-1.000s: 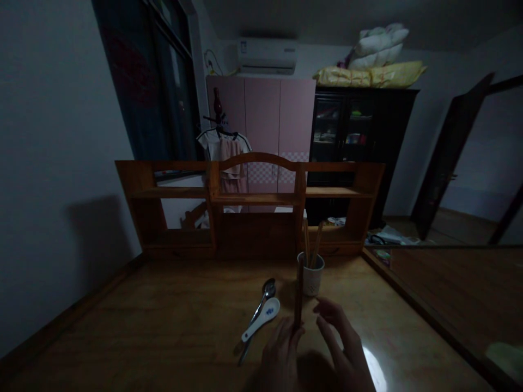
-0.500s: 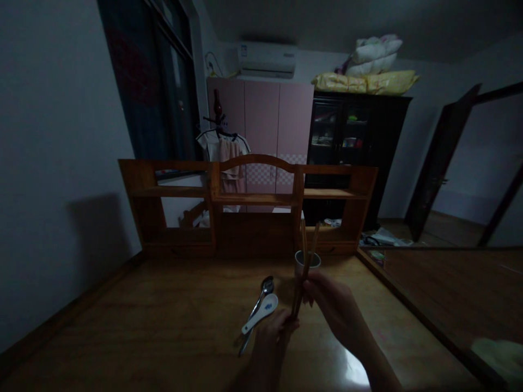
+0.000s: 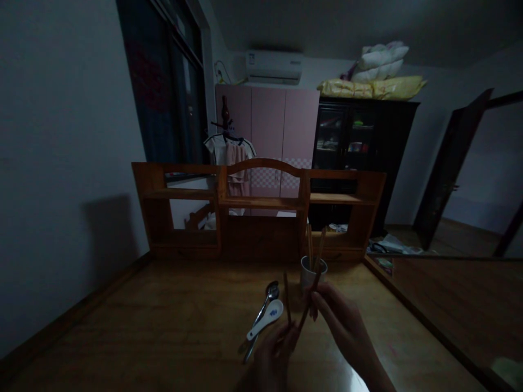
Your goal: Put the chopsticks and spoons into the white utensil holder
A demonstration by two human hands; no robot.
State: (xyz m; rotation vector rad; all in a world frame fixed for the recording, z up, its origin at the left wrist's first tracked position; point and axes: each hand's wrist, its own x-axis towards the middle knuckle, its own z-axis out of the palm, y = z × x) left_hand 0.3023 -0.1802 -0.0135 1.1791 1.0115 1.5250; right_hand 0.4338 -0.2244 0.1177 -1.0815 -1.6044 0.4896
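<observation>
My left hand [image 3: 278, 345], low in the middle, is closed on a wooden chopstick [image 3: 287, 296] that points upward. A second chopstick [image 3: 321, 251] leans up to the right, pinched by the fingers of my right hand [image 3: 337, 310]; its lower end comes close to my left fingers. Behind that hand stands a light cup [image 3: 306, 276] with chopsticks [image 3: 309, 247] upright in it. To the left of my hands, a white ceramic spoon [image 3: 267, 317] with a blue mark lies across metal spoons [image 3: 273, 292] on the wooden table [image 3: 183, 316].
A wooden shelf unit [image 3: 261, 202] spans the table's back edge. A white wall [image 3: 53, 218] borders the left side, and a raised wooden edge [image 3: 412, 313] runs along the right. Wardrobes, a clothes stand and a door are farther back.
The chopstick in my left hand has come apart from the one in my right hand and now stands to its left. The whole view has shifted slightly.
</observation>
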